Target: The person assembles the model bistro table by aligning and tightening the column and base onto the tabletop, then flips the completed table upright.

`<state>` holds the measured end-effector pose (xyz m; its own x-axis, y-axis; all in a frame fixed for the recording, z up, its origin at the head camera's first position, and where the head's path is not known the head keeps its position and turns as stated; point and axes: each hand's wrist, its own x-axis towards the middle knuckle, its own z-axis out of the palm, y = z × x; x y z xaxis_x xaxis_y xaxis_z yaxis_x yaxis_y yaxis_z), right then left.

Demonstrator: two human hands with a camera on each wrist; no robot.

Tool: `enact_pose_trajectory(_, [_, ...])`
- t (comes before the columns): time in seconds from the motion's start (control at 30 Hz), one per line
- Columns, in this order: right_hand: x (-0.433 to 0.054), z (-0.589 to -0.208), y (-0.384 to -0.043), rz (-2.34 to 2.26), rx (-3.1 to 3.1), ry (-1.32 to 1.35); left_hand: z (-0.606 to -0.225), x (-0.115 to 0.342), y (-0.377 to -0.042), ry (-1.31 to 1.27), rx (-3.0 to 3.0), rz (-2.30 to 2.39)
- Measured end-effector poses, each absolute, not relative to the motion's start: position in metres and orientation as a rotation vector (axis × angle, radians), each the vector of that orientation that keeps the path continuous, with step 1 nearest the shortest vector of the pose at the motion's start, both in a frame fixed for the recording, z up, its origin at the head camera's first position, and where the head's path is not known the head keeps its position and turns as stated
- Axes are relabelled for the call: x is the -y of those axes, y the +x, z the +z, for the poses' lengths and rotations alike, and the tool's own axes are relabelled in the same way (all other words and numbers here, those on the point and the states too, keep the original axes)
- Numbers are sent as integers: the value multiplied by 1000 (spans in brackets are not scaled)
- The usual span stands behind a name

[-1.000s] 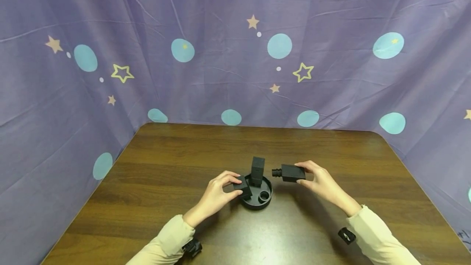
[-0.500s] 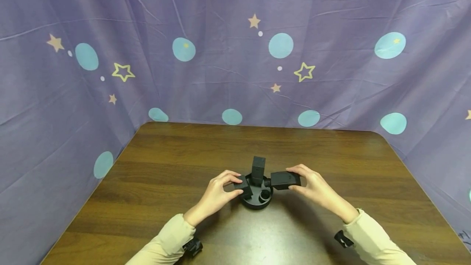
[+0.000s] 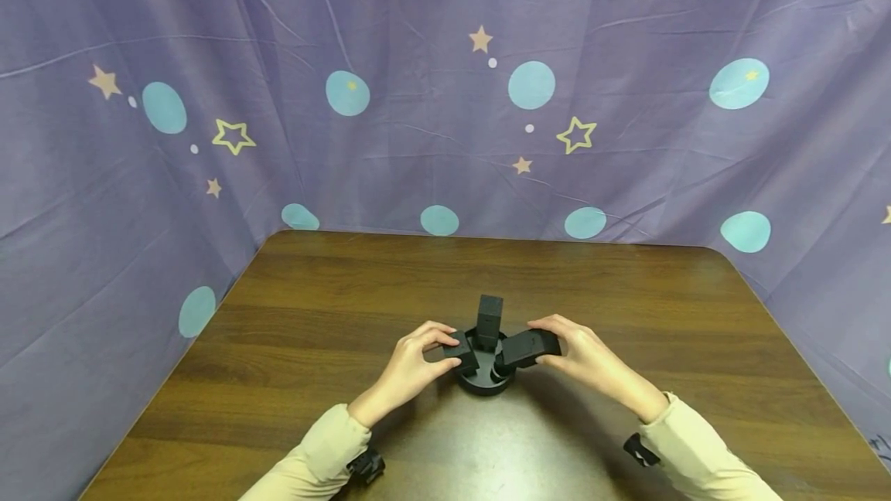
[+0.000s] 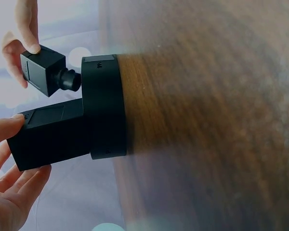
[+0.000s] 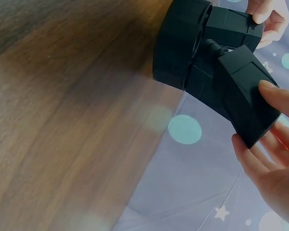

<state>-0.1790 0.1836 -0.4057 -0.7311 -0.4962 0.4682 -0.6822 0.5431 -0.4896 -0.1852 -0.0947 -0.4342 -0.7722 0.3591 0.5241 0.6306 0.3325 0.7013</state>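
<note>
A round black base point(image 3: 485, 390) with a raised rim sits on the table. My left hand point(image 3: 412, 369) holds a black rectangular block point(image 4: 53, 134) by its top end; the block leans out from the base with its lower end inside the rim. My right hand point(image 3: 583, 362) pinches a similar black block point(image 5: 248, 91), tilted, thumb on one side and fingers on the other. Its short ridged neck point(image 4: 70, 80) points at the base, close to the rim; whether it touches cannot be seen. A third black block point(image 3: 490, 319) stands upright at the base's far side.
The brown wooden table point(image 3: 348, 277) reaches back to a purple curtain point(image 3: 418, 99) printed with stars and blue spots. A black strap device point(image 3: 365, 467) is on the left sleeve and another black device point(image 3: 640, 450) on the right.
My right hand has brought its block leftward and down, from beside the base to over its right side, tilting the neck downward. My left hand and its block have stayed put.
</note>
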Motion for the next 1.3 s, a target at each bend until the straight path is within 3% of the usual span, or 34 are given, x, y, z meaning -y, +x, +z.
enact_pose_trajectory(0.23, [-177, -403, -180, 909, 2483, 1036, -405, 89, -170, -878, 2339, -1452])
enact_pose_trajectory(0.53, [-168, -402, -181, 873, 2502, 1072, -433, 93, -185, -864, 2353, -1449])
enact_pose_trajectory(1.3, [-160, -401, -181, 769, 2675, 1095, -434, 94, -184, -877, 2325, -1463])
